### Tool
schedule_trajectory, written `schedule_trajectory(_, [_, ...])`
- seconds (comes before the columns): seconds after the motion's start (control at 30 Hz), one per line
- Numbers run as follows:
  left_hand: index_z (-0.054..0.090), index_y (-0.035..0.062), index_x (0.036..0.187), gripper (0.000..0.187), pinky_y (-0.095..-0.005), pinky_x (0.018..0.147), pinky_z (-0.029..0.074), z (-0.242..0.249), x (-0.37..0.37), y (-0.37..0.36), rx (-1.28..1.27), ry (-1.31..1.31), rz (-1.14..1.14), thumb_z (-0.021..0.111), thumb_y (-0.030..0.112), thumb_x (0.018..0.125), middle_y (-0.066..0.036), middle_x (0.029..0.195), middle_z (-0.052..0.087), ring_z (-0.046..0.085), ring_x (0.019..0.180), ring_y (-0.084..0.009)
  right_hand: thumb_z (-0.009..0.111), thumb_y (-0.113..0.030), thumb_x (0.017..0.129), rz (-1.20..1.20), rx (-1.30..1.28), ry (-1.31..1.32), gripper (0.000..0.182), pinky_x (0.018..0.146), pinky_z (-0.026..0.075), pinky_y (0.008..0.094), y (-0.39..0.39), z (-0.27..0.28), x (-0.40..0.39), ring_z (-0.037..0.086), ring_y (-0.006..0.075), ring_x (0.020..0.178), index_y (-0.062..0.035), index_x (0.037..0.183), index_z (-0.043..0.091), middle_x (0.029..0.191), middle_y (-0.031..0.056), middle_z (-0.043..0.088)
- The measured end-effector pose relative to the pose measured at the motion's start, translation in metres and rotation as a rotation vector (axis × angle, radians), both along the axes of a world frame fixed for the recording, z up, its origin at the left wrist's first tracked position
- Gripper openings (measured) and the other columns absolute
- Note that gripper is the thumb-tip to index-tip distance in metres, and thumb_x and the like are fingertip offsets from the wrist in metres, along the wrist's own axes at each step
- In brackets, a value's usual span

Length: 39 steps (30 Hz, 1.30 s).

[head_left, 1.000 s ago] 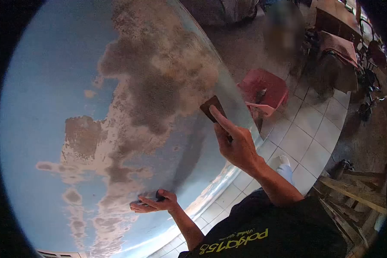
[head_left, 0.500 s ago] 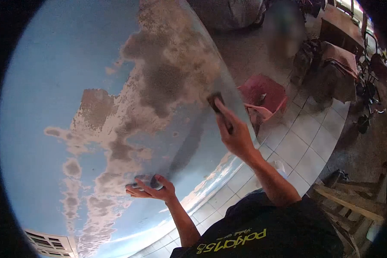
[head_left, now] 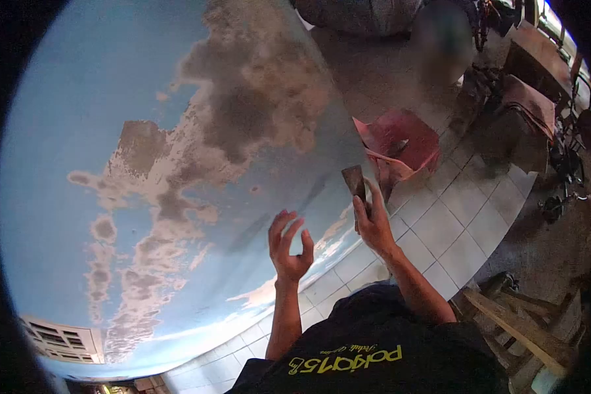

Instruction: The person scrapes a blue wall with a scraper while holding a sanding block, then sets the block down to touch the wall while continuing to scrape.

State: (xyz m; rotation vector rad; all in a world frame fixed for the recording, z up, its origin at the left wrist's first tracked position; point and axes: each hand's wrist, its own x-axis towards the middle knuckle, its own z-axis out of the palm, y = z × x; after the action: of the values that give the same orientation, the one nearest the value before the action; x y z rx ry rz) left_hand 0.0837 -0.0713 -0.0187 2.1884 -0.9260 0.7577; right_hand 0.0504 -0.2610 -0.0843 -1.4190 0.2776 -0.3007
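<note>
My right hand (head_left: 374, 226) grips a scraper (head_left: 353, 182) with a dark, flared blade pointing up, held a little off the wall. To its left, my left hand (head_left: 290, 249) is raised with loosely curled fingers and the thumb apart; nothing shows in it. Both hands are in front of a light blue wall (head_left: 65, 131), where paint has come off in large irregular areas. A bare patch (head_left: 243, 111) there shows grey and beige plaster, and fainter hand shadows fall below it.
A reddish open container (head_left: 414, 141) stands on the white tiled floor (head_left: 463, 210) beside the wall. Wooden pieces (head_left: 519, 328) lie at lower right, with cartons (head_left: 538, 62) and clutter above. A vent (head_left: 62, 341) is at lower left. A blurred area covers part of the top right.
My right hand has drawn the scraper back from the wall, down toward my body. My left hand has lifted off the wall and moved right, closer to the right hand.
</note>
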Motion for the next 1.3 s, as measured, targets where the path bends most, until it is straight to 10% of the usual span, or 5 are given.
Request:
schedule_trajectory(0.3, [0.066, 0.0058, 0.100, 0.015, -0.0426, 0.095, 0.046, 0.038, -0.008, -0.011, 0.111, 0.038, 0.041, 0.061, 0.008, 0.086, -0.011, 0.112, 0.063, 0.057, 0.113, -0.0305, 0.045, -0.022, 0.100, -0.044, 0.185, -0.071, 0.054, 0.057, 0.046, 0.0351, 0.027, 0.025, 0.016, 0.061, 0.0222, 0.063, -0.0101, 0.146, 0.021, 0.073, 0.0160, 0.061])
schedule_trajectory(0.6, [0.066, 0.0055, 0.100, 0.013, -0.0448, 0.099, 0.042, 0.054, -0.003, -0.002, 0.268, -0.216, 0.134, 0.059, 0.010, 0.090, -0.014, 0.122, 0.057, 0.052, 0.120, -0.0314, 0.054, -0.010, 0.092, -0.118, -0.219, -0.290, 0.055, 0.057, 0.048, 0.0444, 0.033, 0.027, 0.046, 0.061, 0.0376, 0.064, -0.0183, 0.143, 0.036, 0.076, 0.0212, 0.062])
schedule_trajectory(1.3, [0.063, 0.0019, 0.109, 0.027, -0.0584, 0.107, 0.030, 0.052, 0.064, 0.042, 0.356, -0.715, 0.145, 0.055, 0.021, 0.092, -0.019, 0.131, 0.048, 0.039, 0.131, -0.0368, 0.058, -0.008, 0.091, -0.308, -0.291, -0.281, 0.056, 0.050, 0.045, 0.0290, 0.047, -0.044, 0.063, 0.052, 0.0159, 0.049, -0.0168, 0.144, 0.039, 0.068, 0.0151, 0.061])
